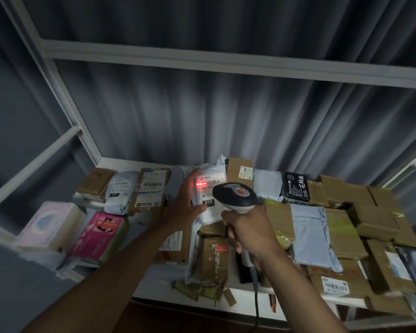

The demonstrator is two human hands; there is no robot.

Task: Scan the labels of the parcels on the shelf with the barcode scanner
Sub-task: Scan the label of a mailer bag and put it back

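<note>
My left hand (184,203) grips a white poly-bag parcel (210,213) by its left edge and holds it tilted up over the shelf. Its label (210,186) carries a barcode and a dark "010" tag. A red scan spot glows on the label's left end. My right hand (247,233) is wrapped round the handle of the grey and white barcode scanner (234,195), whose head points at that label from just below and to the right. The scanner's cable (256,301) hangs down past the shelf's front edge.
The white shelf (240,304) is crowded with parcels: brown cartons (341,227) at the right, a grey poly bag (310,231), a black packet (296,186), a labelled carton (151,187), a pink box (99,233) at the left. White frame bars (202,56) cross above; grey curtain behind.
</note>
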